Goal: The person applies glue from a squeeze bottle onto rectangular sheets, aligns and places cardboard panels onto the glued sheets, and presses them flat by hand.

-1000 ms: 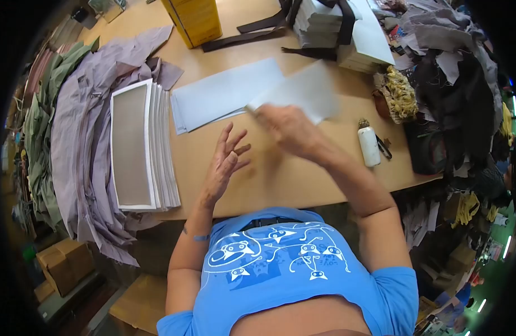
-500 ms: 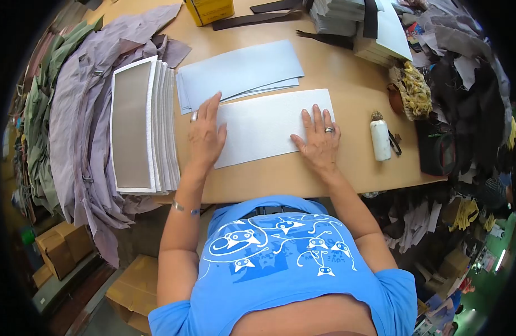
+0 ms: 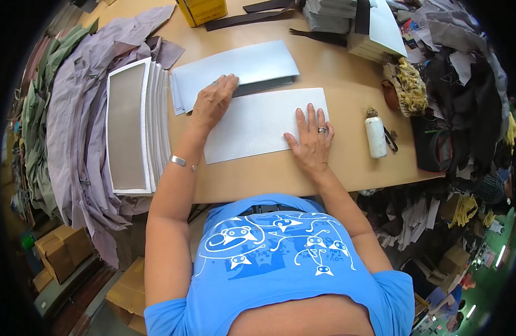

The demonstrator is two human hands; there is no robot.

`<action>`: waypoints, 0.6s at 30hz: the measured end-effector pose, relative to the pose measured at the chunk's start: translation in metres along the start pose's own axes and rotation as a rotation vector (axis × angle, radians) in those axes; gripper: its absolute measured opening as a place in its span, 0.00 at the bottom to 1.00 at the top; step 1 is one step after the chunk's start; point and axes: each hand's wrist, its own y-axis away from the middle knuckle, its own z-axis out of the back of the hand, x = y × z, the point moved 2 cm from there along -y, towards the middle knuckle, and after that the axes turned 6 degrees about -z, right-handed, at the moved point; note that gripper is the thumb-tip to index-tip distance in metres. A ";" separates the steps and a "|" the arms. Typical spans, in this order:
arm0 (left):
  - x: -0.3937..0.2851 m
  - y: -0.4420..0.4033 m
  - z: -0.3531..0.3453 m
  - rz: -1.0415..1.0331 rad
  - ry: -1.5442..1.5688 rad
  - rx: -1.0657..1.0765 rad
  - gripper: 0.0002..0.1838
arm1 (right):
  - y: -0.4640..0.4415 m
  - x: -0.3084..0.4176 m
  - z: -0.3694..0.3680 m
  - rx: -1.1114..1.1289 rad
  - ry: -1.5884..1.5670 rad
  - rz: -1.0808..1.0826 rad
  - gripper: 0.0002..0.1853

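My left hand (image 3: 212, 105) is closed at the near edge of the top pale-blue sheet (image 3: 258, 59), fingers bent over it. That edge is raised, with a dark gap beneath, above the other sheets of a small stack. My right hand (image 3: 312, 140) lies flat, fingers apart, on the right part of a white textured rectangular sheet (image 3: 252, 126). This white sheet rests on the table just in front of the blue stack. Left of both stands a row of overlapping white-bordered panels, the front one grey-brown (image 3: 127, 126).
Purple-grey cloth (image 3: 73, 117) drapes over the table's left side. To the right are a white bottle (image 3: 375, 134), a dark clip (image 3: 391, 140) and a yellowish clump (image 3: 410, 87). Along the back sit a yellow tin (image 3: 203, 10), dark strips (image 3: 249, 19) and stacked white sheets (image 3: 381, 39).
My left hand has moved from the white sheet's left end up and right to the blue sheet, whose near edge has lifted. My right hand stays flat on the white sheet.
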 end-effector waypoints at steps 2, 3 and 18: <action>0.003 -0.008 0.011 0.091 0.091 0.057 0.15 | 0.000 0.000 0.001 -0.001 -0.012 0.004 0.31; 0.004 -0.010 0.012 0.083 0.090 0.034 0.14 | 0.000 -0.002 0.001 -0.005 -0.028 0.007 0.31; -0.109 0.052 0.032 -0.184 0.285 0.139 0.20 | -0.018 -0.055 0.018 0.229 -1.445 -0.651 0.31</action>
